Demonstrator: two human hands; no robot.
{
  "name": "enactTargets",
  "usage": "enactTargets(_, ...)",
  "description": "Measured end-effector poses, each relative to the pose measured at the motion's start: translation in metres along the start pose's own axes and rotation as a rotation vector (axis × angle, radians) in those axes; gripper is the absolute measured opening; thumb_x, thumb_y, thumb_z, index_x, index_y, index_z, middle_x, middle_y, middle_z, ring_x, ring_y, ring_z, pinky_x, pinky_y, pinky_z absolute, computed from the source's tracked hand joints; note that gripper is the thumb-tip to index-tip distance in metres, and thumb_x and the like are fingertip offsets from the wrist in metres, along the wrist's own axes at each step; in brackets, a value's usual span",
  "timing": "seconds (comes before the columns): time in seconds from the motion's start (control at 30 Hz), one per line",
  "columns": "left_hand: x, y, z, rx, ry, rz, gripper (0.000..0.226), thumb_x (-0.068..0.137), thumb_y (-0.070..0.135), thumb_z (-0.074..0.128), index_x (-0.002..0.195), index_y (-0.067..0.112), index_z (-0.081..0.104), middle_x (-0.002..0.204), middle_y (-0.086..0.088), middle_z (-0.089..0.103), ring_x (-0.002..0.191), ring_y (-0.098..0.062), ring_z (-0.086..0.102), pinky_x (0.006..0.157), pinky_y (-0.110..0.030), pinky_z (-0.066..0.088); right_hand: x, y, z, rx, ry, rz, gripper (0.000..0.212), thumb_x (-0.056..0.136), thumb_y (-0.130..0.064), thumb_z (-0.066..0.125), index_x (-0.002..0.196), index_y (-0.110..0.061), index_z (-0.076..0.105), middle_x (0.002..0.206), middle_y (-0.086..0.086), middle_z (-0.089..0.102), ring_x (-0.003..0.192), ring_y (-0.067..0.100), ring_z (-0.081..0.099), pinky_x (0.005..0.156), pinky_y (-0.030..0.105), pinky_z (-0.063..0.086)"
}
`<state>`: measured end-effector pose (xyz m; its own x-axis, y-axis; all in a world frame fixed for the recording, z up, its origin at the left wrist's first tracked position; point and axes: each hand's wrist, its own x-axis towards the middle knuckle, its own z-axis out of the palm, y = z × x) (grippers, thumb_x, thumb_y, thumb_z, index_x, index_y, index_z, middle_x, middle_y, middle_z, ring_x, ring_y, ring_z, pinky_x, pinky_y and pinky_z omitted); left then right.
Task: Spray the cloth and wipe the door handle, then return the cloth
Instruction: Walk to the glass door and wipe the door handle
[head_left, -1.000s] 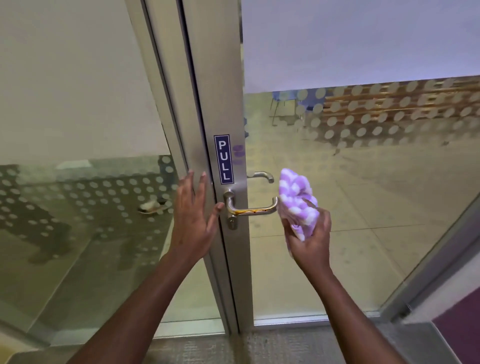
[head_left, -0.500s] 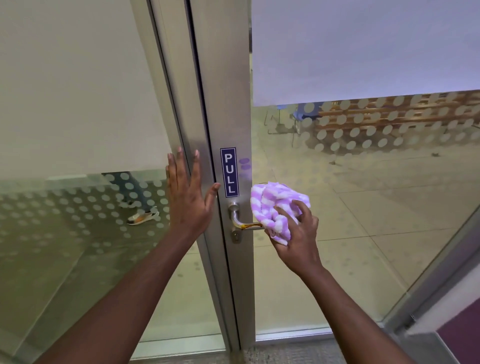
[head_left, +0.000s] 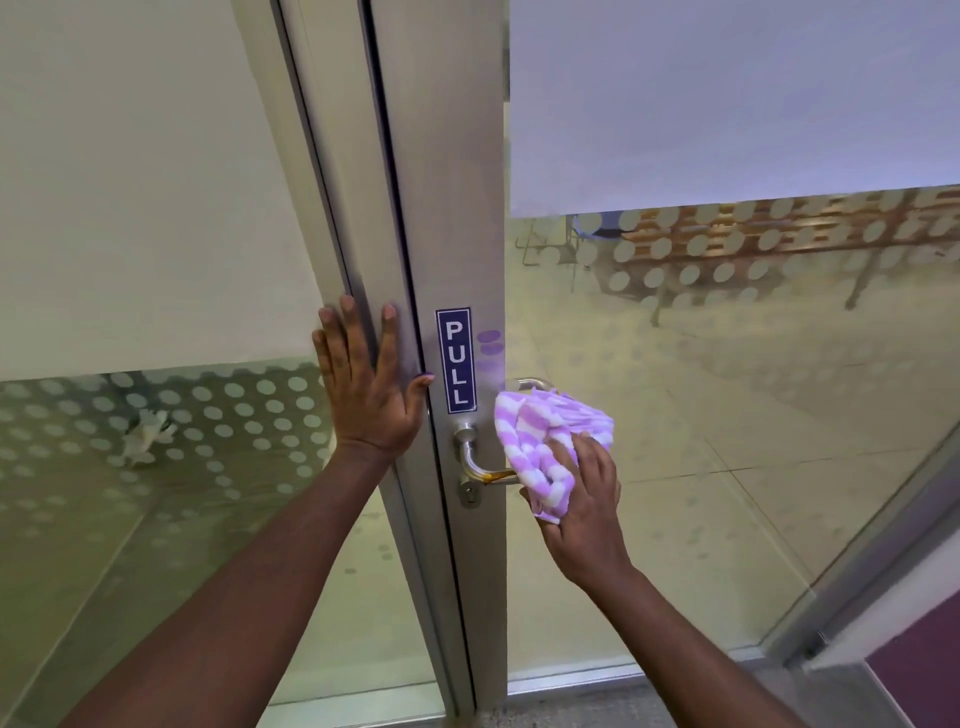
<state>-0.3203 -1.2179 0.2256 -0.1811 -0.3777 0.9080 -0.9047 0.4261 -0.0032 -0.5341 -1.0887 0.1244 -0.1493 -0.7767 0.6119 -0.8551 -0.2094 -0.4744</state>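
A silver lever door handle sticks out of the metal door frame below a blue PULL sign. Its free end is wrapped in a purple and white checked cloth. My right hand grips the cloth around the handle, so most of the lever is hidden. My left hand lies flat on the frame to the left of the sign, fingers spread, holding nothing. No spray bottle is in view.
The glass door has a frosted upper band and dot pattern. A fixed glass panel stands to the left. A second handle shows on the door's far side. A purple wall is at the lower right.
My right hand moved the cloth left onto the handle and closed it around the lever. My left hand shifted slightly up the frame. The camera moved closer.
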Motion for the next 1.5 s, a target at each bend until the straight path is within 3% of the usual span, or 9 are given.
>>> enactTargets(0.2,-0.002,-0.003,0.01,-0.004,0.076,0.02,0.07,0.092,0.056,0.014,0.151,0.019,0.008,0.159,-0.004,-0.021,0.147,-0.029,-0.016,0.121,-0.047,-0.002,-0.007,-0.023,0.017,-0.224,-0.028,0.002,0.087,0.082,-0.081,0.021,0.143,-0.021,0.033,0.141,0.006,0.034,0.132,0.031,0.03,0.093,0.051,0.028)
enactTargets(0.27,-0.002,-0.004,0.011,-0.016,0.082,0.024,0.069,0.092,0.055,0.013,0.151,0.02,0.008,0.159,-0.004,-0.02,0.147,-0.029,-0.015,0.121,-0.048,-0.001,-0.009,-0.028,0.026,-0.271,-0.016,0.017,0.081,0.085,-0.078,0.02,0.141,-0.021,0.034,0.138,0.008,0.034,0.131,0.033,0.03,0.094,0.051,0.024)
enactTargets(0.43,-0.001,-0.005,0.013,-0.03,0.095,0.036,0.067,0.093,0.054,0.013,0.151,0.021,0.008,0.159,-0.005,-0.018,0.147,-0.031,-0.014,0.12,-0.048,0.0,-0.011,-0.03,0.049,-0.443,0.128,-0.077,0.079,0.071,-0.044,0.063,0.141,-0.027,0.032,0.134,0.012,0.035,0.128,0.036,0.033,0.093,0.058,0.025)
enactTargets(0.53,-0.003,-0.004,0.014,-0.041,0.105,0.036,0.067,0.094,0.054,0.013,0.151,0.02,0.009,0.16,-0.006,-0.016,0.147,-0.032,-0.011,0.121,-0.048,0.0,-0.012,-0.042,0.058,-0.493,0.223,-0.124,0.067,0.069,-0.025,0.056,0.134,-0.035,0.042,0.131,0.01,0.039,0.126,0.033,0.038,0.093,0.056,0.026)
enactTargets(0.73,-0.005,-0.005,0.013,-0.044,0.111,0.043,0.064,0.095,0.051,0.014,0.151,0.02,0.013,0.161,-0.006,-0.014,0.148,-0.031,-0.009,0.121,-0.047,0.002,-0.004,-0.068,0.087,-0.669,0.273,-0.163,0.051,0.074,-0.025,0.051,0.122,-0.041,0.052,0.122,0.005,0.047,0.117,0.027,0.047,0.09,0.049,0.031)
enactTargets(1.03,-0.006,-0.006,0.015,-0.047,0.129,0.054,0.064,0.095,0.051,0.013,0.151,0.019,0.016,0.161,-0.005,-0.012,0.148,-0.031,-0.008,0.121,-0.047,0.004,0.011,-0.058,0.076,-0.509,0.372,-0.365,0.021,0.093,-0.017,0.041,0.1,-0.031,0.054,0.115,0.001,0.05,0.109,0.027,0.051,0.087,0.048,0.033)
enactTargets(1.3,-0.007,-0.008,0.014,-0.053,0.142,0.061,0.063,0.096,0.051,0.015,0.151,0.021,0.014,0.161,-0.006,-0.011,0.148,-0.03,-0.008,0.121,-0.046,0.004,0.009,-0.046,0.06,-0.491,0.276,-0.545,0.003,0.085,-0.034,0.065,0.085,-0.032,0.067,0.136,-0.001,0.06,0.123,0.029,0.052,0.091,0.049,0.036)
enactTargets(1.37,-0.006,-0.009,0.014,-0.048,0.148,0.069,0.063,0.096,0.051,0.015,0.151,0.021,0.014,0.161,-0.004,-0.012,0.148,-0.03,-0.008,0.122,-0.045,0.004,0.01,-0.043,0.056,-0.439,0.272,-0.565,0.013,0.085,-0.044,0.065,0.082,-0.031,0.066,0.132,0.0,0.063,0.121,0.029,0.054,0.091,0.047,0.036)
enactTargets(1.5,-0.007,-0.009,0.015,-0.048,0.152,0.07,0.062,0.097,0.051,0.015,0.151,0.02,0.016,0.161,-0.005,-0.011,0.148,-0.031,-0.007,0.121,-0.046,0.005,0.015,-0.037,0.05,-0.401,0.281,-0.626,0.019,0.09,-0.025,0.056,0.073,-0.027,0.063,0.12,0.0,0.07,0.114,0.03,0.056,0.087,0.045,0.04)
